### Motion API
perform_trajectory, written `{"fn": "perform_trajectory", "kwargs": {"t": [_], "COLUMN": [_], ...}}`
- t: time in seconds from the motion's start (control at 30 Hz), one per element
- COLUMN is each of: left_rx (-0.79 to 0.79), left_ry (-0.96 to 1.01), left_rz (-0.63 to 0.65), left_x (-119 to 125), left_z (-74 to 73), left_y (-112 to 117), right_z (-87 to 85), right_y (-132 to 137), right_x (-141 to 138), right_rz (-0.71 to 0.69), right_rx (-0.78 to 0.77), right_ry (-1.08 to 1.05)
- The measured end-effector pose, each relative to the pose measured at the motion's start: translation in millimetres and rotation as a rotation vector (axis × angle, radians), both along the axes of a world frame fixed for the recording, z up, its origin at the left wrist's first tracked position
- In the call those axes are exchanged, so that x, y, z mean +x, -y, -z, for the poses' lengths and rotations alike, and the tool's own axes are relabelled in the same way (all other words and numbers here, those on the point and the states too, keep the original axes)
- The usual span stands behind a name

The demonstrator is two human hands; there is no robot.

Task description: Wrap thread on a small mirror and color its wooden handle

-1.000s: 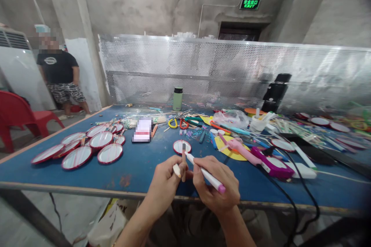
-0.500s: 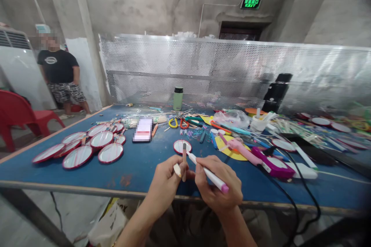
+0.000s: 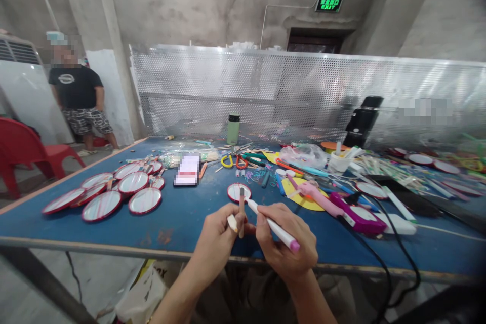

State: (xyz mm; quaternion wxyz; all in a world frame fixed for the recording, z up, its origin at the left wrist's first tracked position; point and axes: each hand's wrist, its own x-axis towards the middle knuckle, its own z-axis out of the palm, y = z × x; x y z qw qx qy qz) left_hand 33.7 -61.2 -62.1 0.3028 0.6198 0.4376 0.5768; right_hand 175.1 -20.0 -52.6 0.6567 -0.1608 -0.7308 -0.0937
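Note:
My left hand [image 3: 220, 230] is closed around a flat wooden craft stick [image 3: 242, 207] with a grey upper end, held upright. A short pale piece [image 3: 232, 223] also pokes out between its fingers; I cannot make out its kind. In my right hand [image 3: 286, 243] is a white marker [image 3: 279, 230] with a pink end, held like a pen. Its tip points up and left, close to the stick but slightly apart from it. Just beyond both hands, a small round red-rimmed disc [image 3: 234, 191] lies on the blue table [image 3: 182, 233], partly behind the stick.
Several red-rimmed discs [image 3: 102, 206] are heaped at left, near a phone [image 3: 188, 169]. A green bottle [image 3: 233, 130] stands at the back. At right lie a pink-and-purple glue gun [image 3: 343, 212], cables and a cup of markers [image 3: 338, 163]. A person [image 3: 79, 91] stands far left.
The marker's tip has shifted slightly right, away from the stick. My left hand and the stick have hardly moved.

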Motion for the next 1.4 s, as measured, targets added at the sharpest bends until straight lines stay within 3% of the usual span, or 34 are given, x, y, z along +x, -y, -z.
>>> {"fn": "perform_trajectory", "kwargs": {"t": [0.43, 0.63, 1.2, 1.4], "left_rx": [-0.017, 0.003, 0.002, -0.005], "left_ry": [0.04, -0.012, 0.001, -0.003], "left_rz": [0.028, -0.036, -0.018, -0.006], "left_x": [0.6, 0.9, 1.8, 0.6], "left_z": [-1.0, 0.3, -0.9, 0.4], "left_y": [0.8, 0.1, 0.8, -0.6], "right_z": [4.5, -1.2, -1.9, 2.5], "right_y": [3.6, 6.8, 6.1, 5.7], "right_x": [3.9, 1.2, 1.3, 2.9], "right_rz": [0.08, 0.031, -0.007, 0.053], "right_rx": [0.03, 0.023, 0.041, 0.041], "right_ry": [0.011, 0.042, 0.082, 0.044]}}
